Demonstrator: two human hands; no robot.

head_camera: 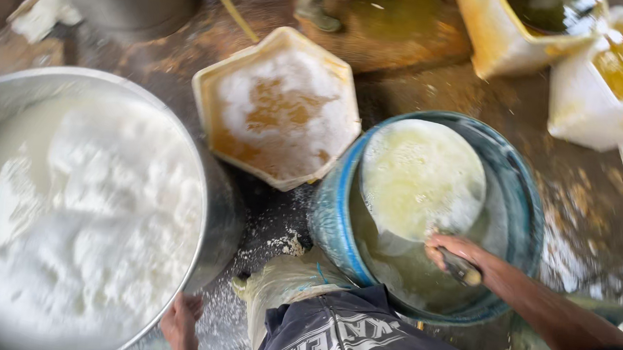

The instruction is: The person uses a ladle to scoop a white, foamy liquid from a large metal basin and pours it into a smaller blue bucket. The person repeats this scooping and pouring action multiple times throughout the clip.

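Hands: right hand (459, 257) gripping ladle (421, 179) in blue bucket (522, 190) | left hand (182, 324) gripping metal basin (217, 190) rim

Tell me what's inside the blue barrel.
The blue barrel holds a ladle pan of pale foamy liquid, gripped by the right hand, over murky liquid. The bottom is hidden.

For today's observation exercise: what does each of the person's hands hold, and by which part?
The right hand grips the dark handle of a round scoop full of foamy liquid inside the blue drum. The left hand grasps the big metal basin's rim.
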